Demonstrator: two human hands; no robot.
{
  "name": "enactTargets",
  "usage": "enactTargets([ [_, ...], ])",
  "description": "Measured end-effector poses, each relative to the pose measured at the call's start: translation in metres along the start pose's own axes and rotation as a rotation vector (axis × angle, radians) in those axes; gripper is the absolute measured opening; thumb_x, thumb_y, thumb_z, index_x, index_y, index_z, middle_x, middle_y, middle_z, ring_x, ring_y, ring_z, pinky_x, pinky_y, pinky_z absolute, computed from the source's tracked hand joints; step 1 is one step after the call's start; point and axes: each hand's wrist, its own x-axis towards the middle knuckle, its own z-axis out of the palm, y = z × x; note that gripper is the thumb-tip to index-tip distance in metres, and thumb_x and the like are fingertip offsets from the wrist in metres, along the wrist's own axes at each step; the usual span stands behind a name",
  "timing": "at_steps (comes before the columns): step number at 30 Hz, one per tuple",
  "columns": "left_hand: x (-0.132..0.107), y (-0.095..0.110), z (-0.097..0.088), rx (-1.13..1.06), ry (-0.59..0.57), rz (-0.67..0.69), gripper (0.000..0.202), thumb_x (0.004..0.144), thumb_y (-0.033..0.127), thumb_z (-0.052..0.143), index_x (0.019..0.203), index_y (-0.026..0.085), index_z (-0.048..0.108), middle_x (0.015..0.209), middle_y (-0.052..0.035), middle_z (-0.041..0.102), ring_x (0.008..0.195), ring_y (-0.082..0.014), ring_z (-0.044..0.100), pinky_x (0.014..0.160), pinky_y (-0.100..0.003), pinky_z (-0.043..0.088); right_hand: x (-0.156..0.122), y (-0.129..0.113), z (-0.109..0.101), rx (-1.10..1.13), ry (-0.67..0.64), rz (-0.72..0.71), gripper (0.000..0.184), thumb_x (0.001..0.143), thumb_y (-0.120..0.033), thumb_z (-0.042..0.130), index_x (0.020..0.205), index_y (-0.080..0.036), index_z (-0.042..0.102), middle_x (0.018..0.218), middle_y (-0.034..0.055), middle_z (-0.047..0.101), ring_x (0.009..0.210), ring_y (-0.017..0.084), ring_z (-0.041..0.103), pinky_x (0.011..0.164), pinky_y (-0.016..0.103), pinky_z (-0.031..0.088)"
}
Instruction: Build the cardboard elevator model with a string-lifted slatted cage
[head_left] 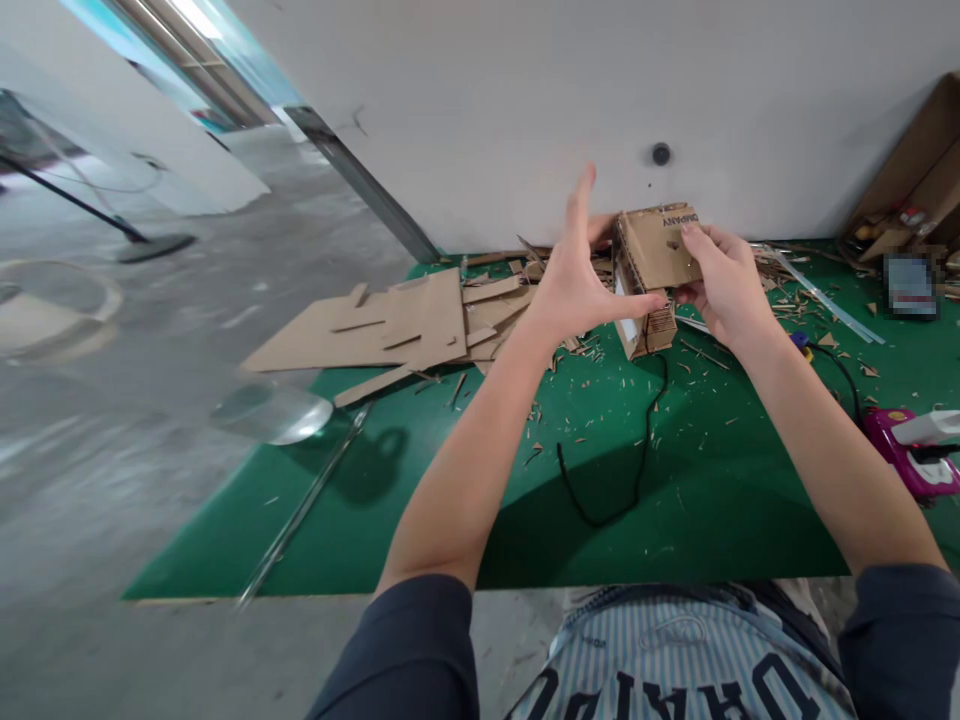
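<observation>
A small cardboard box (651, 245) with printed letters on its top panel stands at the back of the green table. My right hand (724, 280) grips the box's right edge, thumb on the top panel and fingers beneath. Beside the box's left side is my left hand (577, 275), its fingers spread upward and its thumb stretched across the near side; whether the thumb touches the cardboard I cannot tell. From the box's lower front a black cord (646, 450) trails in a curve over the table.
Flat cardboard pieces (405, 325) and scraps lie left of the box. A clear plastic bottle (277, 412) and a clear rod (307, 500) are near the table's left edge. At right are a magenta device (900, 450), a clear strip (829, 300) and a large open carton (911, 165).
</observation>
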Motion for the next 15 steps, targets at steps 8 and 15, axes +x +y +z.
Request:
enactTargets([
  [8, 0.000, -0.012, -0.035, -0.249, 0.202, 0.090, 0.081, 0.091, 0.063, 0.065, 0.152, 0.044, 0.016, 0.131, -0.0005, 0.063, 0.125, -0.0173, 0.063, 0.107, -0.036, 0.055, -0.004, -0.005, -0.003, 0.038, -0.038, -0.028, 0.054, 0.090, -0.074, 0.053, 0.098, -0.021, 0.063, 0.079, 0.0013, 0.059, 0.067, 0.012, 0.051, 0.053, 0.025, 0.047],
  [15, 0.006, -0.062, -0.059, -0.367, 0.341, 0.208, 0.071, 0.094, 0.057, 0.067, 0.148, 0.041, 0.024, 0.120, 0.0026, 0.064, 0.123, -0.0136, 0.061, 0.105, -0.030, 0.050, 0.016, 0.074, -0.019, -0.392, -0.215, 0.132, 0.056, 0.070, -0.029, 0.079, 0.122, -0.019, 0.059, 0.111, 0.0071, 0.068, 0.097, 0.020, 0.065, 0.091, 0.038, 0.054],
])
